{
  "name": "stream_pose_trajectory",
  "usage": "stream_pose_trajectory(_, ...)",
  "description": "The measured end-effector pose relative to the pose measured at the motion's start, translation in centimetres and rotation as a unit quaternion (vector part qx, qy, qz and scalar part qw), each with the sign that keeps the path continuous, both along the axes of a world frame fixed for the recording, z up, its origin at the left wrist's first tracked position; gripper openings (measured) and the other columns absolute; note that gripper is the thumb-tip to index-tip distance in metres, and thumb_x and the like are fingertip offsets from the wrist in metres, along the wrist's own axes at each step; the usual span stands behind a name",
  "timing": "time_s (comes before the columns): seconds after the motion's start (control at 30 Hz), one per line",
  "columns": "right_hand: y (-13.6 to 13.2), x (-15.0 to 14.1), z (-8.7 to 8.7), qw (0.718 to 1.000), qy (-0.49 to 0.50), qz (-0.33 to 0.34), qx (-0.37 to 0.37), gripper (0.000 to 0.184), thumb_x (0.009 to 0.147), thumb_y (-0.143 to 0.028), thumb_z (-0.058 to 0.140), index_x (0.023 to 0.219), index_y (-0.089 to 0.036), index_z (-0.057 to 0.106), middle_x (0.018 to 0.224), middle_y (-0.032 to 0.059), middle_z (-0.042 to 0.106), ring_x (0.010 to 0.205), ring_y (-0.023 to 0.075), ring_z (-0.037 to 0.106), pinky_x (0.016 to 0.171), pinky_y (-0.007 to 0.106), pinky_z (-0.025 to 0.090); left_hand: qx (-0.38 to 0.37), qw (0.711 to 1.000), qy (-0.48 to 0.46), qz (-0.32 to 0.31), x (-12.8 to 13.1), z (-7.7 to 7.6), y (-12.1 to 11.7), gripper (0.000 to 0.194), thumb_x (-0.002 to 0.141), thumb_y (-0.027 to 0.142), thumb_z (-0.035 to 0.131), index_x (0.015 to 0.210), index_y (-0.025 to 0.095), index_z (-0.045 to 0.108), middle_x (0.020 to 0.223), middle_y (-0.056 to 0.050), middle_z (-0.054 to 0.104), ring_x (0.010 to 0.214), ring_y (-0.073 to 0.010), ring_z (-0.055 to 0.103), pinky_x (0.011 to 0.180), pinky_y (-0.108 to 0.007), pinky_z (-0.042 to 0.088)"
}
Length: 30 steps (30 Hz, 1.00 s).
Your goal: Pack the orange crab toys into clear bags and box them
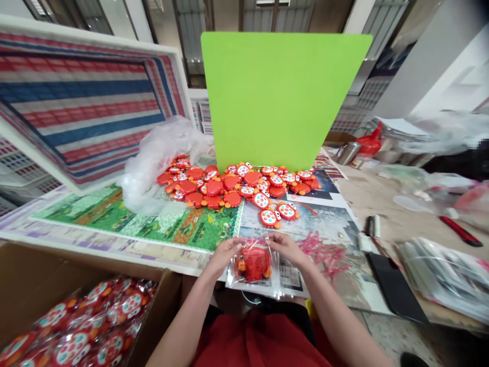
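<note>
Red shirt [254, 339]: yours, at the bottom edge, closest to the camera.
Left hand [228, 251]: your fingers pinch the upper left of a clear bag [234, 280].
Right hand [284, 246]: your fingers pinch its upper right.
Red toy [255, 264]: inside that bag, between your hands, at the newspaper's [293, 278] near edge.
Toy pile [214, 188]: beyond your hands, before the green board [275, 102].
Cardboard box [165, 293]: to your left, holding bagged toys [74, 347].

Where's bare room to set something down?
Mainly the green patterned sheet, between the plastic bag and the cardboard box; less on the grey printed sheet, between toy pile and pink strips. Crowded: before the green board and around the right-hand packets.
</note>
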State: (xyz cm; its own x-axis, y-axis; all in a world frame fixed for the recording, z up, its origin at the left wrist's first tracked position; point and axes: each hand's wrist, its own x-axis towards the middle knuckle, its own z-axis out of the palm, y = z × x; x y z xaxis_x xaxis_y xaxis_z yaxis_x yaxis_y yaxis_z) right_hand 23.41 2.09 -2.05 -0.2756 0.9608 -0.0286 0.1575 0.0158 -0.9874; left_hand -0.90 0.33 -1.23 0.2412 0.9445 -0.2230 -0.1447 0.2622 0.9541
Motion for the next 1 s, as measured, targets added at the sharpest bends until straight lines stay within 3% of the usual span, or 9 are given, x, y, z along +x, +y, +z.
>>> stream_pose_trajectory(0.1, 0.1, -0.8, -0.2, 0.998, 0.044, -0.035, -0.011, 0.029, 0.071, -0.045, 0.073, 0.083, -0.018, 0.069, 0.074, 0.0009, 0.068, 0.065, 0.0142, 0.057, 0.064, 0.028, 0.045, -0.036, 0.999, -0.004, 0.0, -0.4, -0.2, -0.1, 0.049, 0.065, 0.047, 0.079, 0.101, 0.015, 0.07, 0.096, -0.008, 0.073, 0.085, -0.0204, 0.066, 0.071, -0.027, 0.047)
stream_pose_trajectory(0.27, -0.1, 0.0, 0.3, 0.993, 0.095, -0.056, -0.03, 0.028, 0.068, -0.038, 0.073, 0.089, -0.02, 0.071, 0.066, -0.0012, 0.065, 0.059, 0.0133, 0.054, 0.062, 0.028, 0.043, -0.092, 0.993, -0.074, 0.01, -0.5, 0.0, -0.3, 0.055, 0.065, 0.042, 0.08, 0.112, 0.016, 0.066, 0.093, -0.008, 0.073, 0.078, -0.0192, 0.067, 0.064, -0.026, 0.048)
stream_pose_trajectory(0.43, -0.3, 0.1, 0.4, 0.994, 0.081, -0.077, -0.016, 0.013, 0.067, -0.032, 0.07, 0.071, -0.02, 0.072, 0.069, 0.0012, 0.069, 0.064, 0.0151, 0.057, 0.065, 0.029, 0.044, -0.063, 0.988, -0.133, 0.042, -0.1, 0.6, -0.3, 0.019, 0.06, 0.026, 0.075, 0.073, 0.015, 0.065, 0.07, 0.0, 0.066, 0.061, -0.0121, 0.061, 0.055, -0.021, 0.045)
stream_pose_trajectory(0.6, -0.4, 0.3, 0.9, 0.997, 0.056, -0.044, 0.004, 0.013, 0.07, -0.031, 0.065, 0.072, -0.02, 0.071, 0.07, 0.0009, 0.068, 0.067, 0.0157, 0.058, 0.07, 0.03, 0.046, -0.063, 0.986, -0.148, 0.036, -0.5, 1.3, -0.5, 0.026, 0.065, 0.036, 0.071, 0.064, 0.016, 0.055, 0.059, 0.004, 0.056, 0.054, -0.0105, 0.058, 0.051, -0.02, 0.043)
stream_pose_trajectory(0.73, -0.5, 0.2, 1.3, 0.999, 0.016, 0.013, 0.039, 0.02, 0.076, -0.036, 0.063, 0.081, -0.019, 0.072, 0.083, 0.0038, 0.07, 0.079, 0.018, 0.061, 0.077, 0.031, 0.046, -0.049, 0.996, -0.066, 0.036, -0.5, 1.7, -0.5, 0.037, 0.064, 0.043, 0.077, 0.08, 0.016, 0.058, 0.071, 0.0, 0.065, 0.061, -0.0131, 0.063, 0.053, -0.02, 0.044)
stream_pose_trajectory(0.83, 0.4, 0.0, 0.5, 0.998, -0.016, 0.02, 0.053, 0.02, 0.078, -0.038, 0.062, 0.083, -0.019, 0.067, 0.08, 0.0029, 0.068, 0.075, 0.017, 0.06, 0.073, 0.03, 0.047, -0.024, 0.999, -0.006, 0.045, -1.5, 2.4, -0.3, 0.049, 0.065, 0.045, 0.077, 0.101, 0.018, 0.058, 0.085, -0.005, 0.072, 0.067, -0.0164, 0.067, 0.054, -0.021, 0.046)
stream_pose_trajectory(0.93, 2.5, 0.3, -0.9, 0.992, -0.08, -0.03, 0.09, 0.019, 0.079, -0.037, 0.056, 0.084, -0.019, 0.062, 0.076, 0.0022, 0.065, 0.069, 0.0172, 0.059, 0.069, 0.031, 0.049, 0.02, 0.992, 0.088, 0.089, -5.2, 4.9, -0.9, 0.053, 0.07, 0.049, 0.07, 0.112, 0.019, 0.057, 0.097, -0.008, 0.072, 0.077, -0.0214, 0.069, 0.061, -0.028, 0.052)
stream_pose_trajectory(1.0, 4.5, 0.7, -1.7, 0.974, -0.156, -0.088, 0.136, 0.022, 0.079, -0.034, 0.053, 0.091, -0.019, 0.063, 0.083, 0.0051, 0.066, 0.078, 0.0206, 0.061, 0.076, 0.036, 0.05, 0.075, 0.961, 0.229, 0.137, -9.0, 7.6, -2.6, 0.05, 0.078, 0.05, 0.059, 0.118, 0.02, 0.057, 0.097, -0.008, 0.072, 0.079, -0.0232, 0.069, 0.064, -0.032, 0.054)
